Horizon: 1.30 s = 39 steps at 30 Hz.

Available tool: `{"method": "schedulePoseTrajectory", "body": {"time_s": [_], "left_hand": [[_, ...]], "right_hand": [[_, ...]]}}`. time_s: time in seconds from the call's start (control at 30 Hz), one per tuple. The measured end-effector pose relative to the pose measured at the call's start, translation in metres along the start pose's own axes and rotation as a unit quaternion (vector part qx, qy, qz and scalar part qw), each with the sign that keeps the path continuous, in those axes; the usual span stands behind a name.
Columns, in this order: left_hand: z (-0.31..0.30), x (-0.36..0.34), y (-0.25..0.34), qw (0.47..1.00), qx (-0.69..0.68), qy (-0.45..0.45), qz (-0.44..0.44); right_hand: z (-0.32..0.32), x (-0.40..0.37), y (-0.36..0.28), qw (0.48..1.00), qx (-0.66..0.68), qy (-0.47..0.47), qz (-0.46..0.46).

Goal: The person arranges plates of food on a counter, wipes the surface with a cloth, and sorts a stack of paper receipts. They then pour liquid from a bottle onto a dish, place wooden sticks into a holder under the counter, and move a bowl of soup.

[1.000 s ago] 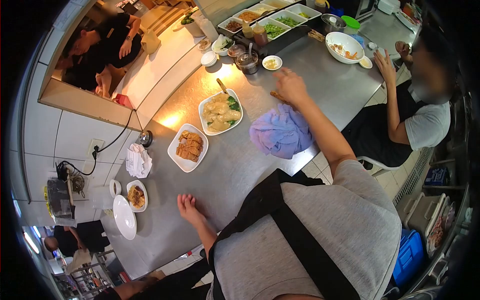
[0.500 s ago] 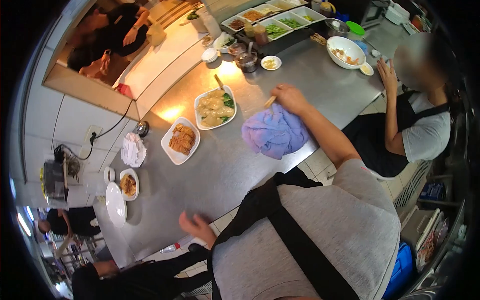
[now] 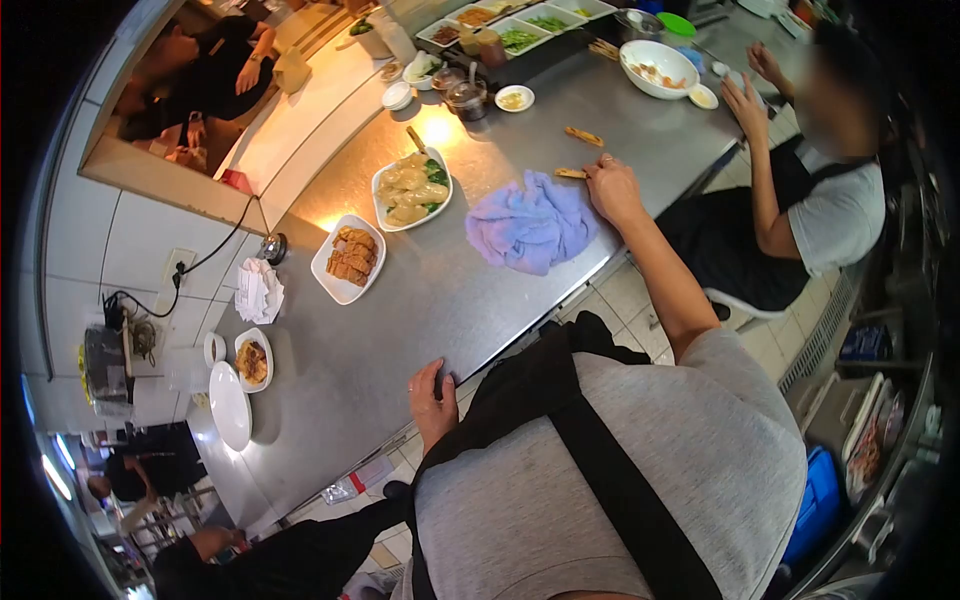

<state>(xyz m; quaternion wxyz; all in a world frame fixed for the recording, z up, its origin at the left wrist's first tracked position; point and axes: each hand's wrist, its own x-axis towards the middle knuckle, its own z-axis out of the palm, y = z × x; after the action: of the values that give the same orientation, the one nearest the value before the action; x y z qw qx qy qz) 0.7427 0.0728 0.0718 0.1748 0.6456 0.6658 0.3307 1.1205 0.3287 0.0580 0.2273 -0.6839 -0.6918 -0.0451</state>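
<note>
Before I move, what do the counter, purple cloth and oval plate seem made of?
The counter looks like satin stainless steel: grey, with blurred lamp glare. The purple cloth seems matte terry or microfibre, given its soft crumpled folds. The oval plate is glossy white, its sheen fitting ceramic or melamine.

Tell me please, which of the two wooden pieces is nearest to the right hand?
The wooden piece nearer the purple cloth: one end reaches the right hand. The other wooden piece lies apart from the hand.

Lavender cloth point(image 3: 532, 222), two light-brown sticks point(image 3: 583, 136).
Cloth crumpled on desk point(image 3: 335, 385); sticks short, slim, one near cloth, other farther off.
</note>
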Motion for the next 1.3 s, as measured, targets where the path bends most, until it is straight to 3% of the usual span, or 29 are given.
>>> {"method": "schedulePoseTrajectory", "body": {"time_s": [0.13, 0.23, 0.33, 0.4, 0.47, 0.53, 0.63, 0.73, 0.83, 0.93, 1.0, 1.13, 1.23, 1.3], "left_hand": [[-0.014, -0.022, -0.012, 0.973, -0.116, -0.112, -0.164], [-0.009, -0.050, -0.026, 0.948, -0.066, -0.243, -0.196], [0.015, -0.074, -0.058, 0.989, 0.011, -0.140, 0.042], [0.030, -0.084, -0.073, 0.977, 0.178, -0.097, 0.060], [0.034, -0.086, -0.073, 0.950, 0.297, -0.080, 0.055], [0.033, -0.077, -0.068, 0.923, 0.372, -0.094, 0.027], [0.035, -0.058, -0.079, 0.928, 0.319, -0.170, -0.092], [0.040, -0.051, -0.085, 0.933, 0.279, -0.209, -0.085], [0.039, -0.056, -0.083, 0.937, 0.274, -0.210, -0.061], [0.047, -0.067, -0.097, 0.938, 0.265, -0.203, -0.093], [0.050, -0.068, -0.091, 0.938, 0.250, -0.203, -0.126], [0.050, -0.065, -0.069, 0.942, 0.259, -0.155, -0.146], [0.049, -0.063, -0.067, 0.942, 0.253, -0.139, -0.172], [0.050, -0.065, -0.062, 0.951, 0.232, -0.108, -0.174]], "right_hand": [[-0.015, -0.012, -0.007, 0.999, 0.005, 0.034, -0.018], [-0.007, -0.013, -0.006, 0.998, 0.008, 0.020, -0.055], [0.002, -0.018, -0.005, 0.996, 0.058, 0.055, -0.026], [-0.009, -0.031, -0.014, 0.983, 0.166, 0.039, 0.064], [-0.012, -0.041, -0.016, 0.943, 0.310, 0.013, 0.120], [-0.009, -0.051, -0.012, 0.864, 0.482, -0.025, 0.141], [-0.045, -0.071, -0.023, 0.767, 0.605, -0.067, 0.205], [-0.052, -0.071, -0.009, 0.751, 0.624, -0.064, 0.207], [-0.044, -0.060, 0.018, 0.752, 0.614, 0.050, 0.233], [-0.048, -0.069, 0.042, 0.913, 0.357, 0.069, 0.187], [-0.048, -0.077, 0.056, 0.972, 0.188, 0.072, 0.120], [-0.052, -0.088, 0.078, 0.961, 0.254, 0.027, 0.104], [-0.049, -0.089, 0.089, 0.958, 0.283, 0.026, 0.030], [-0.056, -0.093, 0.091, 0.975, 0.220, -0.026, -0.001]]}}
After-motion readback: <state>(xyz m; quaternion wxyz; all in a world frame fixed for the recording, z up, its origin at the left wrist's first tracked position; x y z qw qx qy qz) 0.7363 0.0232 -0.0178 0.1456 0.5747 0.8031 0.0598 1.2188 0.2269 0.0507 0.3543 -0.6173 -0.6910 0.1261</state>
